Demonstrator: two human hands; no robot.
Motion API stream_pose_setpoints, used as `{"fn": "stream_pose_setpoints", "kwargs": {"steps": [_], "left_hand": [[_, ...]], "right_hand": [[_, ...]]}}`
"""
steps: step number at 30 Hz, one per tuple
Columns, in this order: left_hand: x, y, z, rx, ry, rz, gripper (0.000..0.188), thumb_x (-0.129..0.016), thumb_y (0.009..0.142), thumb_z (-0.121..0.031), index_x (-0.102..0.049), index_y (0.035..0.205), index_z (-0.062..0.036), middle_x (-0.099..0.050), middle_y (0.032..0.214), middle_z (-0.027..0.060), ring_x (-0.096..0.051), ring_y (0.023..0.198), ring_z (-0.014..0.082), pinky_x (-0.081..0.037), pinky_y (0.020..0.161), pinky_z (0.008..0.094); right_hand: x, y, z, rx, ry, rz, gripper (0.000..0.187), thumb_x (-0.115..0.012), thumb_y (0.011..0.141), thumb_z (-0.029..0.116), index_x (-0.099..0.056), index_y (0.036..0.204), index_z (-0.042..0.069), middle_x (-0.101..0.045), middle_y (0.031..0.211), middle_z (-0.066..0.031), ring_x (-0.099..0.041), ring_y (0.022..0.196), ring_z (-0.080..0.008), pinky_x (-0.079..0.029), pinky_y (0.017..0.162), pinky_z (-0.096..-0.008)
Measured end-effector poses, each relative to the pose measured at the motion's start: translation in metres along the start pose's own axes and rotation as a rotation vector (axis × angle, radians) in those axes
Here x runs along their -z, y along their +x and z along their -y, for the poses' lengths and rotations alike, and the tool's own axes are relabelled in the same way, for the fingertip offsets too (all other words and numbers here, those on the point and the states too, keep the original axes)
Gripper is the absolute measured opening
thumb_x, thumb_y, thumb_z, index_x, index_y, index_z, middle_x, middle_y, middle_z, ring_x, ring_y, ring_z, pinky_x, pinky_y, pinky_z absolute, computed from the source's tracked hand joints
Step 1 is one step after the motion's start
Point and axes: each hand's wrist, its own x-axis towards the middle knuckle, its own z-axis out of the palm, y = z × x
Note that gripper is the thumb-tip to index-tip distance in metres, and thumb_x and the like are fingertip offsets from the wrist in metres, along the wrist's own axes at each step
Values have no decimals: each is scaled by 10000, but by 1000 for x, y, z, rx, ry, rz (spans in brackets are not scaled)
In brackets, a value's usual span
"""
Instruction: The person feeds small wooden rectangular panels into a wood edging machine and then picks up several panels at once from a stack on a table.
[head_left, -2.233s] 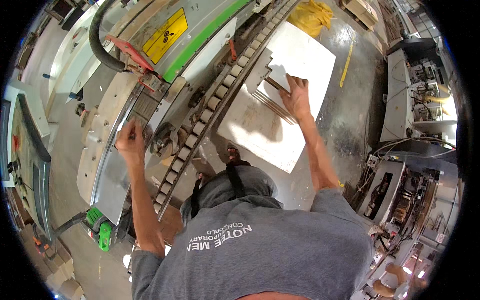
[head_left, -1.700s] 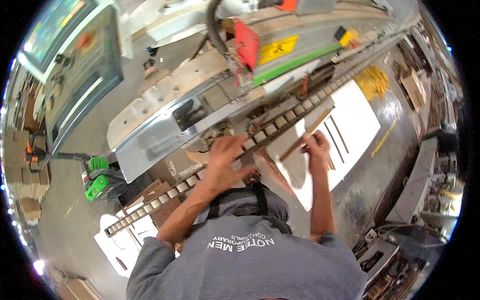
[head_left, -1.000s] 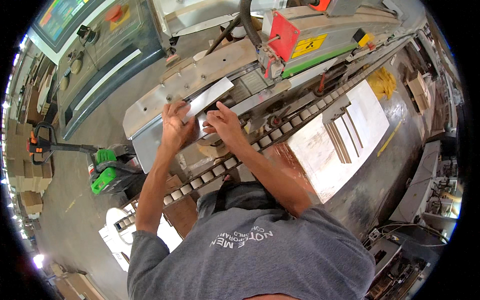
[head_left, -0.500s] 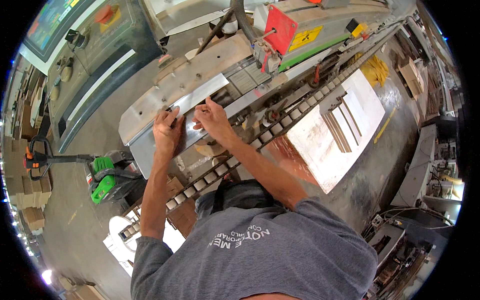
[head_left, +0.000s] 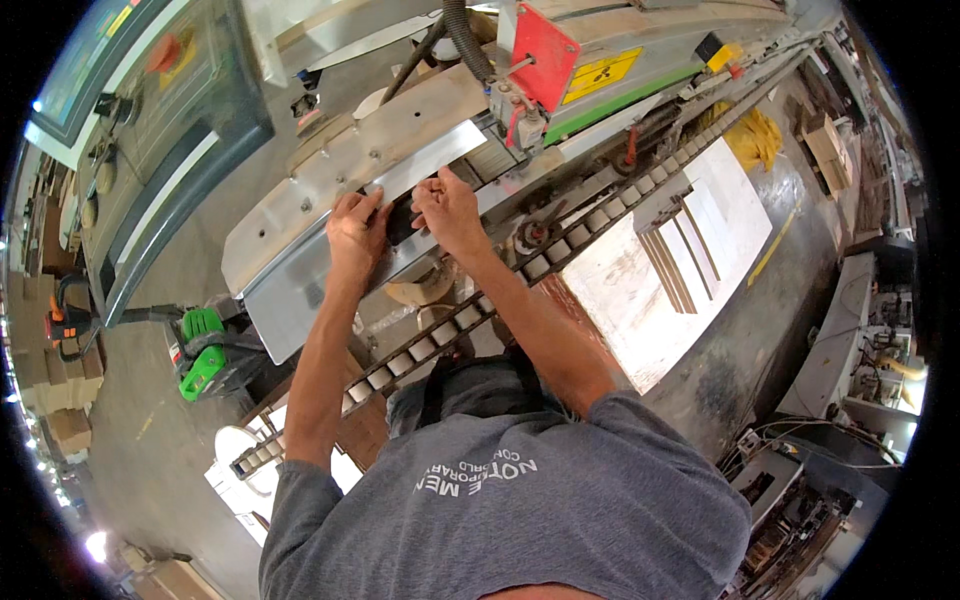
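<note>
A long grey metal bed [head_left: 310, 285] with a bright bent metal edge runs diagonally up to the right in front of me. My left hand [head_left: 357, 230] is over it, fingers bent and drawn together at the edge of a dark gap [head_left: 402, 218]. Just to its right, on the other side of that gap, my right hand [head_left: 447, 212] has its fingers curled with the thumb raised against them. Whatever the fingertips hold, if anything, is hidden or too small to make out.
Beyond the bed stands a machine housing with a red panel [head_left: 545, 58] and a green stripe. A control console [head_left: 175, 150] is at far left, a green-and-black pallet jack [head_left: 205, 355] below it. A roller track [head_left: 470, 318] passes under my arms; a white-topped stack [head_left: 665, 270] lies right.
My view has shifted a little. Both hands have moved right along the metal bed and are now at the dark gap, which earlier lay to their right.
</note>
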Motion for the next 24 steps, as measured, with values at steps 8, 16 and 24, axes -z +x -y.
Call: {"fn": "stream_pose_setpoints", "kwargs": {"steps": [8, 16, 24], "left_hand": [[-69, 44, -44, -26, 5, 50, 162, -783, 786, -129, -748, 930, -63, -645, 782, 141, -603, 743, 344, -487, 664, 436], [-111, 80, -71, -150, 49, 90, 204, -771, 814, -110, -757, 1007, -45, -697, 794, 122, -619, 731, 301, -500, 710, 397], [-83, 46, -98, -39, -97, 84, 262, -740, 832, -73, -745, 1089, -23, -667, 779, 121, -618, 757, 270, -500, 748, 374]], "right_hand": [[67, 25, 11, 10, -97, -133, 227, -580, 954, 190, -529, 960, -31, -623, 719, -69, -606, 518, -128, -463, 448, -271], [133, -85, 58, 246, -375, 0, 339, -676, 913, 76, -641, 1248, 35, -699, 1007, -143, -681, 840, -222, -554, 757, -346], [400, -117, 87, 96, -1147, -568, 460, -738, 821, 119, -632, 1253, 0, -656, 1165, -216, -578, 1080, -368, -471, 955, -442]]}}
